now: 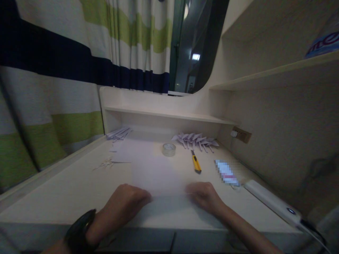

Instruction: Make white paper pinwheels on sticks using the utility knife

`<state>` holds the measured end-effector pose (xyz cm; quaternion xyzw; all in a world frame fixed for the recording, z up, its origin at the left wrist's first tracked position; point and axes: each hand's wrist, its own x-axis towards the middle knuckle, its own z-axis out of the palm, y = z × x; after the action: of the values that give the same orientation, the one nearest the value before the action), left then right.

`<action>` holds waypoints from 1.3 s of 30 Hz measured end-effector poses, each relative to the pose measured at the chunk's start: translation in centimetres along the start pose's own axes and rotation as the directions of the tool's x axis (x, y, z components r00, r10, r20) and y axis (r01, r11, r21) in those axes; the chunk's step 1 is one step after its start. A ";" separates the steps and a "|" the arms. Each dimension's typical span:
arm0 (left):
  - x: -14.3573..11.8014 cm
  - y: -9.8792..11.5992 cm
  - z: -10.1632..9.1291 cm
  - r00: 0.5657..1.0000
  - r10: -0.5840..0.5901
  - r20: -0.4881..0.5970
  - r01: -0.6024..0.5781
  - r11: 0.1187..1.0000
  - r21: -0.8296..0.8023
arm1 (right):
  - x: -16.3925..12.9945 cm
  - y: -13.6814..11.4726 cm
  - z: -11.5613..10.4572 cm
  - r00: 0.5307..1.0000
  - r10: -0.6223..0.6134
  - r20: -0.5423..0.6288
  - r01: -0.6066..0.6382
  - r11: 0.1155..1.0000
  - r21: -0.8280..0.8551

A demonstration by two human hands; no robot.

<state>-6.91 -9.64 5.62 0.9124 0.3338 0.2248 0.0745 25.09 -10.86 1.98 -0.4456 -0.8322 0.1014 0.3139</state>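
A sheet of white paper (160, 181) stretches between my two hands above the desk, and its near edge faces me. My left hand (129, 199) is closed on the near left corner; a dark watch or band (82, 227) circles that wrist. At the near right corner, my right hand (205, 197) is closed on the same sheet, its fingertips blurred. More white paper (140, 144) lies beyond the sheet. A roll of clear tape (168, 149) rests behind it, and a yellow utility knife (196, 163) lies to the right.
Folded paper pieces (196, 140) stand in a row at the back right. Folded strips (119, 133) are piled at the back left, with thin scraps (106, 163) nearer. On the right are a phone (226, 173) and a long white device (271, 201) with a cable.
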 end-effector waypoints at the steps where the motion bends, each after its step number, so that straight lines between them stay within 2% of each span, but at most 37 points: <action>1: -0.4 0.2 -0.2 1.000 -0.026 0.002 0.026 0.996 -0.085 | -0.6 0.1 -0.5 0.998 0.064 -0.015 -0.063 0.996 0.064; 4: -1.1 1.3 -0.1 0.996 -0.078 0.036 0.084 0.960 -0.268 | -1.6 0.2 -1.7 0.960 0.279 -0.021 -0.264 0.929 0.257; 6: -1.0 2.1 0.1 0.995 -0.079 0.054 0.093 0.934 -0.345 | -1.9 0.2 -2.3 0.931 0.366 -0.009 -0.338 0.869 0.362; 10: -0.4 3.2 0.3 0.990 -0.082 0.115 0.131 0.839 -0.528 | -1.6 0.5 -3.0 0.936 0.350 0.033 -0.319 0.807 0.497; 13: 0.1 2.9 0.5 0.970 -0.204 0.133 0.242 0.739 -0.629 | -1.0 1.3 -2.5 0.931 0.348 0.110 -0.346 0.748 0.566; 14: 0.3 2.7 0.7 0.954 -0.277 0.114 0.283 0.706 -0.650 | -0.7 1.7 -2.1 0.921 0.366 0.135 -0.371 0.713 0.596; 17: 0.9 1.8 1.1 0.874 -0.484 0.032 0.373 0.628 -0.683 | 0.5 2.8 -0.9 0.892 0.441 0.094 -0.393 0.659 0.642; 20: 1.7 0.5 1.3 0.811 -0.585 -0.019 0.410 0.591 -0.695 | 1.9 3.3 -0.5 0.837 0.543 0.069 -0.445 0.601 0.664; 23: 2.5 -1.3 1.4 0.761 -0.649 -0.027 0.453 0.561 -0.693 | 3.3 3.0 -0.5 0.764 0.636 0.111 -0.484 0.450 0.750; 25: 2.8 -2.6 1.5 0.790 -0.613 0.013 0.472 0.595 -0.650 | 4.3 2.9 -0.3 0.720 0.687 0.097 -0.459 0.366 0.809; 27: 3.2 -3.8 1.3 0.838 -0.544 0.043 0.460 0.661 -0.593 | 5.2 3.1 0.1 0.681 0.732 0.034 -0.408 0.340 0.848; 28: 3.5 -4.4 1.1 0.857 -0.515 0.018 0.433 0.701 -0.567 | 5.7 3.3 0.3 0.669 0.743 -0.006 -0.374 0.344 0.861; 30: 4.4 -5.2 0.5 0.874 -0.476 -0.094 0.360 0.767 -0.531 | 6.8 3.7 0.3 0.696 0.716 -0.058 -0.299 0.363 0.883; 32: 5.9 -5.6 -0.2 0.864 -0.470 -0.181 0.309 0.779 -0.545 | 7.8 4.1 -0.4 0.781 0.623 -0.041 -0.257 0.380 0.889; 33: 6.9 -5.7 -0.5 0.867 -0.461 -0.191 0.276 0.762 -0.586 | 8.3 4.2 -1.0 0.837 0.547 0.011 -0.269 0.393 0.879; 34: 8.0 -5.7 -0.6 0.871 -0.459 -0.176 0.251 0.724 -0.642 | 8.8 4.3 -1.6 0.872 0.485 0.061 -0.292 0.417 0.860; 36: 10.2 -5.6 -0.4 0.884 -0.461 -0.076 0.244 0.594 -0.766 | 9.8 4.5 -2.8 0.907 0.394 0.146 -0.330 0.455 0.827; 37: 11.3 -5.6 -0.1 0.889 -0.458 -0.008 0.261 0.521 -0.813 | 10.3 4.6 -3.3 0.919 0.352 0.177 -0.332 0.452 0.828; 39: 13.0 -5.5 1.0 0.913 -0.377 0.153 0.307 0.391 -0.868 | 10.9 4.9 -3.7 0.931 0.288 0.226 -0.338 0.440 0.832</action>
<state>-0.85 2.94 7.80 0.6460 0.3528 0.3741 0.5641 26.22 0.37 7.37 -0.3734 -0.5814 0.5678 0.4473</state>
